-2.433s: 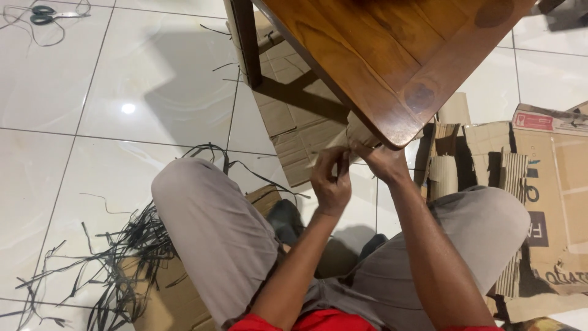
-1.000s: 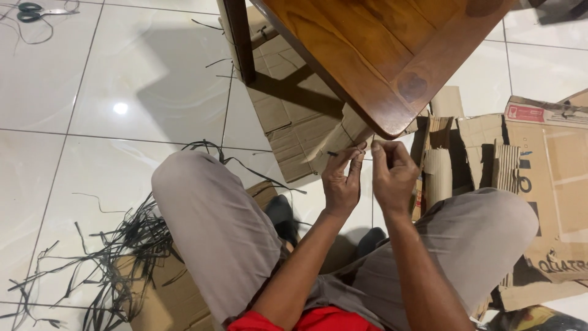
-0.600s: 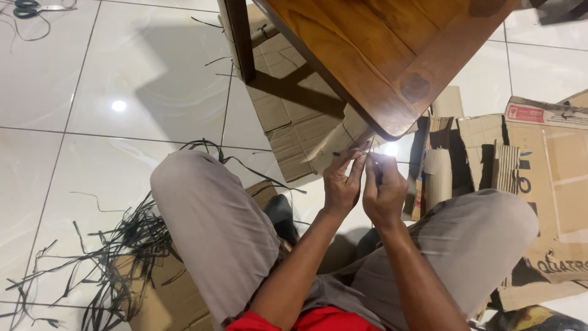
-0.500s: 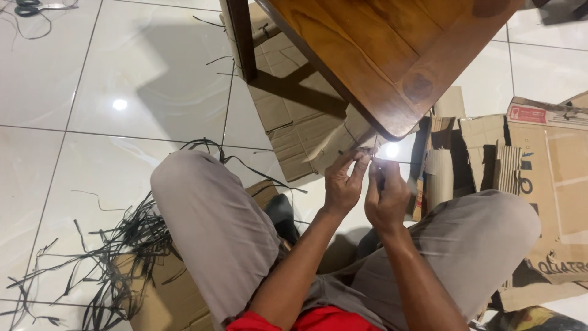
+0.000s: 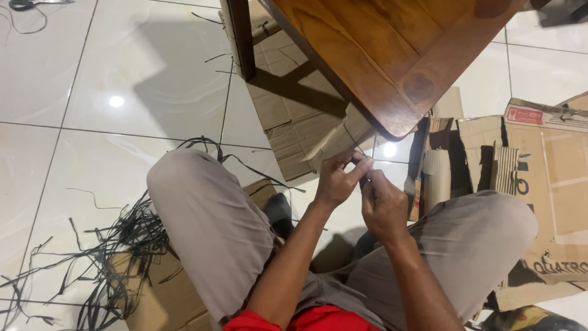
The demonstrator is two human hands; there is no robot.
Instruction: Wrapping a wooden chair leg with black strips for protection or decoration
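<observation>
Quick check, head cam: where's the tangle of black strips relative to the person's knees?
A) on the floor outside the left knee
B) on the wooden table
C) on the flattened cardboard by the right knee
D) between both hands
A: the pile of black strips lies on the white tiled floor just outside the left knee, partly over a piece of cardboard.

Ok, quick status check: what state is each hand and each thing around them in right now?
Left hand: fingertips pinched on a thin dark strip.
Right hand: closed on the same strip, touching the left.
Dark strip: mostly hidden between the fingers.
Wooden table: upright, corner above the hands.
Cardboard sheets: flattened, creased, on the floor.
Black strips: loose, tangled pile.
Cardboard box: torn open.
</observation>
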